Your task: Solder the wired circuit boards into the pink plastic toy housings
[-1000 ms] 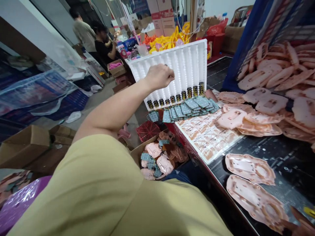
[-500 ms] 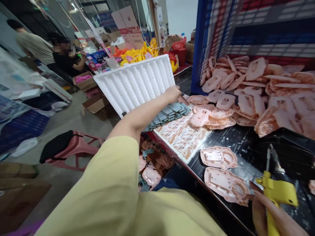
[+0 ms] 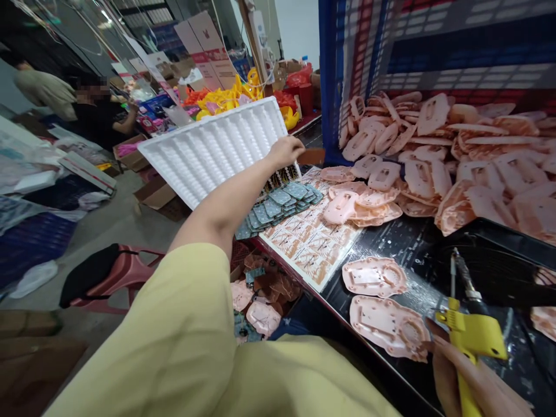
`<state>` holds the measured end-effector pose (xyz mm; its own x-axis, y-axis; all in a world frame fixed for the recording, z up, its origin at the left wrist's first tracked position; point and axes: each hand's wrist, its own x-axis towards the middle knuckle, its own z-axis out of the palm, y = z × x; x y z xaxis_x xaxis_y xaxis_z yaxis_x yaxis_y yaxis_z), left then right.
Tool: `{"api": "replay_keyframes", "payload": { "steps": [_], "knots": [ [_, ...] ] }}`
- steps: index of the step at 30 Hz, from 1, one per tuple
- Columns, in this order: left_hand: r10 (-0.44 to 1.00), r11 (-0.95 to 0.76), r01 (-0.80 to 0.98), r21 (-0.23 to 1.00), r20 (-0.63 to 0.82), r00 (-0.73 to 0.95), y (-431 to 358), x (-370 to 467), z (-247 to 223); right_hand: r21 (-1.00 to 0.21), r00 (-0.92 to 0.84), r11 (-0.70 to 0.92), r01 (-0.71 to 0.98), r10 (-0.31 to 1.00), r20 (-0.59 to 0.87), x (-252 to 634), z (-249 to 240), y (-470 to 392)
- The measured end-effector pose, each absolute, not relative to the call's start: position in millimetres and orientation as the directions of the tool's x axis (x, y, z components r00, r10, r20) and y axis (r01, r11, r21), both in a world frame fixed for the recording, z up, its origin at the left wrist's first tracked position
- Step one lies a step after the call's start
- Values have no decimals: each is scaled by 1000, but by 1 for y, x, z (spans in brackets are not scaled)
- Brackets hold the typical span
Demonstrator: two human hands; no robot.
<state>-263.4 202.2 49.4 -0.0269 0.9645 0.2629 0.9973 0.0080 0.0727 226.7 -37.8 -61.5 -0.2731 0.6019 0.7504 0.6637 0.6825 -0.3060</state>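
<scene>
My left hand (image 3: 286, 152) reaches past the right edge of a tilted white foam tray (image 3: 217, 150), its fingers curled on a brown flat piece (image 3: 313, 156). Under that wrist lie dark parts with yellow wires (image 3: 283, 176) and a stack of grey-green flat pieces (image 3: 278, 205). My right hand (image 3: 471, 365) is wrapped round a yellow soldering gun (image 3: 475, 336), whose metal tip points away from me. Its index finger lies by the edge of a pink plastic shell (image 3: 386, 327), inner side up. A second pink shell (image 3: 373, 277) lies just behind that one.
A heap of pink shells (image 3: 438, 168) spills from a blue crate (image 3: 332, 81) onto the black table. A printed sheet (image 3: 310, 249) covers the table's left part. Below the edge, a container holds loose shells (image 3: 263, 317). A red stool (image 3: 108, 278) stands left; two people are beyond.
My left hand has risen slightly, and the brown piece has moved up with it, uncovering the wired parts. The view has turned a little to the right. The soldering gun stays by the near shell.
</scene>
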Motion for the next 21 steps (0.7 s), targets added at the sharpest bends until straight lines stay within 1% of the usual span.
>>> {"api": "replay_keyframes", "payload": {
  "steps": [1, 2, 3, 4, 5, 6, 7, 8, 10, 11, 12, 13, 14, 15, 17, 18, 19, 21],
  "knots": [
    [919, 24, 963, 269, 373, -127, 199, -268, 51, -265, -287, 691, 672, 574, 767, 226, -61, -36],
    [859, 19, 879, 476, 442, -257, 197, -271, 53, -223, -310, 700, 678, 548, 777, 226, -61, -35],
    [800, -9, 760, 650, 460, -384, 195, -272, 55, -194, -332, 711, 676, 528, 782, 227, -62, -33],
    [757, -47, 639, 768, 445, -478, 193, -273, 57, -174, -355, 723, 668, 516, 779, 229, -64, -32],
    [731, -96, 535, 839, 424, -534, 190, -271, 60, -162, -376, 731, 663, 512, 772, 230, -66, -31],
    [717, -148, 462, 874, 416, -559, 186, -267, 63, -152, -390, 736, 660, 508, 768, 232, -69, -30],
    [715, -193, 424, 885, 423, -557, 181, -260, 65, -149, -390, 738, 658, 504, 771, 233, -71, -30],
    [722, -228, 420, 879, 442, -533, 172, -251, 67, -155, -380, 735, 660, 505, 775, 233, -74, -29],
    [753, -268, 495, 826, 500, -427, 148, -224, 65, -170, -351, 740, 650, 491, 797, 231, -75, -29],
    [769, -289, 563, 774, 538, -345, 132, -207, 62, -185, -328, 738, 649, 491, 807, 228, -74, -29],
    [779, -325, 640, 696, 581, -237, 115, -189, 56, -207, -301, 742, 637, 486, 820, 225, -73, -29],
    [772, -374, 715, 590, 626, -112, 95, -170, 50, -225, -287, 746, 626, 489, 823, 221, -70, -30],
    [733, -438, 773, 459, 680, 12, 76, -152, 42, -262, -253, 744, 615, 501, 828, 218, -67, -31],
    [666, -526, 790, 315, 730, 152, 57, -134, 34, -290, -241, 767, 572, 495, 835, 215, -64, -33],
    [482, -686, 723, 85, 797, 364, 22, -105, 18, -323, -225, 751, 576, 525, 821, 211, -56, -38],
    [408, -735, 678, 14, 808, 425, 8, -93, 10, -340, -232, 754, 562, 539, 810, 210, -52, -42],
    [366, -767, 642, -16, 810, 458, -5, -84, 2, -360, -243, 764, 535, 547, 801, 209, -48, -46],
    [374, -805, 594, 15, 789, 487, -24, -70, -12, -387, -249, 787, 481, 545, 800, 208, -43, -56]
  ]
}}
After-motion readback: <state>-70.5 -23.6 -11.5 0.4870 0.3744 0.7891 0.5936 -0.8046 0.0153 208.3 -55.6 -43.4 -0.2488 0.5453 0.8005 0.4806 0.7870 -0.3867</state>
